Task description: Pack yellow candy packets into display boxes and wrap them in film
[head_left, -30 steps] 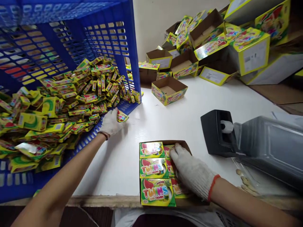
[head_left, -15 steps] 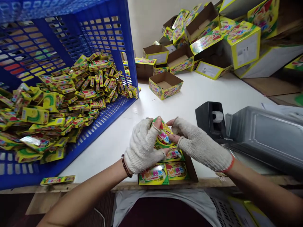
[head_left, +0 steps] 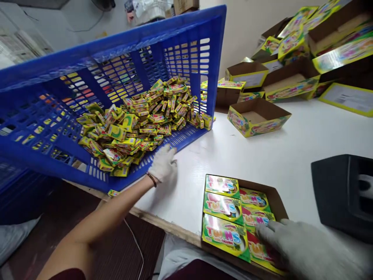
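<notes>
My left hand point(head_left: 162, 164), in a white knitted glove with bare fingertips, reaches to the low front edge of the blue crate point(head_left: 186, 143). Its fingers point at the heap of small yellow-green candy boxes point(head_left: 145, 130), and I see nothing in them. Below on the right, my gloved right hand point(head_left: 305, 245) is blurred, its fingers stretched over the right row of packs. They lie in an open display carton point(head_left: 276, 200). Two rows of "Twins" candy boxes point(head_left: 223, 206) fill it, their printed faces up. The right hand's lower fingers are unclear.
An open carton point(head_left: 258, 116) stands farther back on the white table point(head_left: 189, 186). Several more cartons point(head_left: 294, 79) pile up at the back right. At the right edge is a black tape dispenser point(head_left: 335, 194). One candy box point(head_left: 113, 193) lies by the table's front edge.
The view has swung left. My left hand has gone from the carton to the crate's edge. The candy box that both hands held has been let go, and my right hand stays over the carton.
</notes>
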{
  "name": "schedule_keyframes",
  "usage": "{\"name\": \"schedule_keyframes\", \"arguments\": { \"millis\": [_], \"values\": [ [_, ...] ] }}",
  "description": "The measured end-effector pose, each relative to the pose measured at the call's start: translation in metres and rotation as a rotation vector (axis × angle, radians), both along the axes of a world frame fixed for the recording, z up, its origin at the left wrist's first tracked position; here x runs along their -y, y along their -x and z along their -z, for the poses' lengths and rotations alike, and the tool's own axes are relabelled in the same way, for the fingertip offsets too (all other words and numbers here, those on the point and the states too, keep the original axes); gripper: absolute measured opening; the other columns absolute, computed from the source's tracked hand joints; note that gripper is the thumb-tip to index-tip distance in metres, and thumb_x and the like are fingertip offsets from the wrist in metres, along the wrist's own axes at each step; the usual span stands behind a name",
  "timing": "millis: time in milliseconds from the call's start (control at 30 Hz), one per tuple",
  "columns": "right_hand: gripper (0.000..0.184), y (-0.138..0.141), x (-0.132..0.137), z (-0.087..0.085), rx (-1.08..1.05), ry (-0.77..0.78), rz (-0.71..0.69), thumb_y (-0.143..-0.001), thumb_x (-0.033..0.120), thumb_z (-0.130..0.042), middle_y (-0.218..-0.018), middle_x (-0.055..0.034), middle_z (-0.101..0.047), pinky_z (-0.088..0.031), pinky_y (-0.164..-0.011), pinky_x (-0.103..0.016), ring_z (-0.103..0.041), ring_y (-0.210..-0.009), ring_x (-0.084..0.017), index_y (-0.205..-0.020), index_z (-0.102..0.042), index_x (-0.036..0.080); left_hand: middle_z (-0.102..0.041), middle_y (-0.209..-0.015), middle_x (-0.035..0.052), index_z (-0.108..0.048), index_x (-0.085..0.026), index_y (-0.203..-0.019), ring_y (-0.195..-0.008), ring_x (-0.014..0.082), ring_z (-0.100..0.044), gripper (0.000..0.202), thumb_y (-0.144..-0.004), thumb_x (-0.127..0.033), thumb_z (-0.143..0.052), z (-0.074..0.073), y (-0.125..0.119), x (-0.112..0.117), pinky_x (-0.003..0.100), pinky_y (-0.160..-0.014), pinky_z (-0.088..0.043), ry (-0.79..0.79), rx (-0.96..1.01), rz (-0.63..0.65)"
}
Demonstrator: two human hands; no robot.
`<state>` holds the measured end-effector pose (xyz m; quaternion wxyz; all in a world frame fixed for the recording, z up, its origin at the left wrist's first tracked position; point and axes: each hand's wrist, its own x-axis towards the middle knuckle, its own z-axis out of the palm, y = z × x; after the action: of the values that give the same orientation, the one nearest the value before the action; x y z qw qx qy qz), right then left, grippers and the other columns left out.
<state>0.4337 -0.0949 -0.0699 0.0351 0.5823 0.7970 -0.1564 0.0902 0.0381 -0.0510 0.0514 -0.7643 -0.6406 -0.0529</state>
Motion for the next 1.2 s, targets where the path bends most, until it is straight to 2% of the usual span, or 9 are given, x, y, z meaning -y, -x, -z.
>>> {"name": "schedule_keyframes", "arguments": {
  "millis": [133, 300, 433, 533, 700, 833, 933, 1067, 1200],
  "values": [
    [0.028, 0.014, -0.004, -0.008, 0.179, 0.219, -0.021, -0.080, 0.008, -0.053, -0.076, -0.0121, -0.077, -0.054, -0.065, -0.035, -0.074, -0.069, -0.026, -0.079, -0.076, 0.023, -0.061, -0.120, 0.0189, -0.062, -0.013, -0.114, -0.117, 0.0342, -0.054, 0.028, -0.089, -0.023, -0.054, -0.023, 0.054, -0.039, 0.049, -0.101, -0.038, 0.051, -0.239, -0.216],
    [0.028, 0.016, -0.003, 0.007, 0.016, 0.218, 0.053, -0.084, 0.027, -0.054, -0.096, -0.0119, -0.078, -0.056, -0.063, -0.037, -0.075, -0.077, -0.028, -0.101, -0.076, 0.030, -0.067, -0.111, 0.0187, -0.064, -0.013, -0.109, -0.112, 0.0335, -0.057, 0.029, -0.089, -0.032, -0.056, -0.015, 0.081, -0.067, 0.046, -0.098, -0.033, 0.095, -0.230, -0.216],
    [0.034, 0.018, 0.001, 0.024, -0.002, 0.208, 0.089, -0.077, 0.031, -0.061, -0.099, -0.0120, -0.077, -0.056, -0.063, -0.039, -0.074, -0.076, -0.030, -0.108, -0.074, 0.036, -0.069, -0.107, 0.0208, -0.068, -0.012, -0.097, -0.112, 0.0344, -0.060, 0.024, -0.089, -0.031, -0.055, -0.009, 0.080, -0.082, 0.046, -0.096, -0.033, 0.106, -0.166, -0.251],
    [0.032, 0.028, 0.007, 0.031, -0.116, 0.201, 0.142, -0.077, 0.033, -0.060, -0.096, -0.0096, -0.076, -0.056, -0.067, -0.040, -0.073, -0.080, -0.030, -0.106, -0.073, 0.039, -0.070, -0.104, 0.0212, -0.068, -0.011, -0.093, -0.110, 0.0358, -0.062, 0.020, -0.088, -0.028, -0.057, -0.019, 0.074, -0.086, 0.047, -0.098, -0.035, 0.090, -0.073, -0.272],
    [0.014, 0.034, 0.000, 0.015, -0.205, 0.225, 0.159, -0.079, 0.037, -0.061, -0.074, -0.0046, -0.070, -0.052, -0.059, -0.036, -0.066, -0.064, -0.024, -0.085, -0.071, 0.030, -0.071, -0.107, 0.0141, -0.064, -0.014, -0.111, -0.102, 0.0285, -0.067, 0.031, -0.098, -0.028, -0.040, -0.039, 0.038, -0.067, 0.041, -0.089, -0.049, 0.011, 0.187, -0.256],
    [0.026, 0.021, -0.030, -0.038, -0.459, 0.300, 0.151, -0.089, 0.034, -0.045, -0.075, -0.0034, -0.069, -0.051, -0.063, -0.028, -0.063, -0.068, -0.018, -0.075, -0.063, 0.022, -0.072, -0.101, 0.0076, -0.060, -0.015, -0.114, -0.083, 0.0171, -0.069, 0.031, -0.100, -0.037, -0.043, -0.048, -0.015, -0.022, 0.032, -0.077, -0.056, 0.133, 0.703, 0.018],
    [0.032, 0.016, -0.049, -0.083, -0.652, 0.057, 0.208, -0.093, 0.039, -0.040, -0.084, -0.0043, -0.069, -0.051, -0.070, -0.029, -0.063, -0.076, -0.019, -0.098, -0.064, 0.019, -0.071, -0.100, 0.0055, -0.061, -0.017, -0.106, -0.087, 0.0159, -0.068, 0.024, -0.095, -0.037, -0.054, -0.055, -0.058, 0.017, 0.030, -0.080, -0.057, 0.260, 1.050, 0.371],
    [0.036, 0.022, -0.054, -0.113, -0.577, -0.250, 0.111, -0.087, 0.035, -0.054, -0.090, -0.0051, -0.066, -0.050, -0.070, -0.029, -0.060, -0.075, -0.018, -0.118, -0.060, 0.017, -0.072, -0.099, 0.0048, -0.064, -0.019, -0.107, -0.093, 0.0164, -0.068, 0.017, -0.096, -0.023, -0.052, -0.059, -0.105, 0.053, 0.031, -0.087, -0.055, 0.054, 0.889, 0.633],
    [0.018, 0.018, -0.045, -0.109, -0.395, -0.237, -0.115, -0.082, 0.015, -0.048, -0.082, -0.0034, -0.064, -0.049, -0.071, -0.027, -0.057, -0.071, -0.016, -0.088, -0.064, 0.020, -0.070, -0.116, 0.0096, -0.057, -0.020, -0.129, -0.105, 0.0202, -0.068, 0.033, -0.097, -0.027, -0.055, -0.048, -0.121, 0.069, 0.035, -0.094, -0.055, -0.033, 0.887, 0.788]
  ]
}}
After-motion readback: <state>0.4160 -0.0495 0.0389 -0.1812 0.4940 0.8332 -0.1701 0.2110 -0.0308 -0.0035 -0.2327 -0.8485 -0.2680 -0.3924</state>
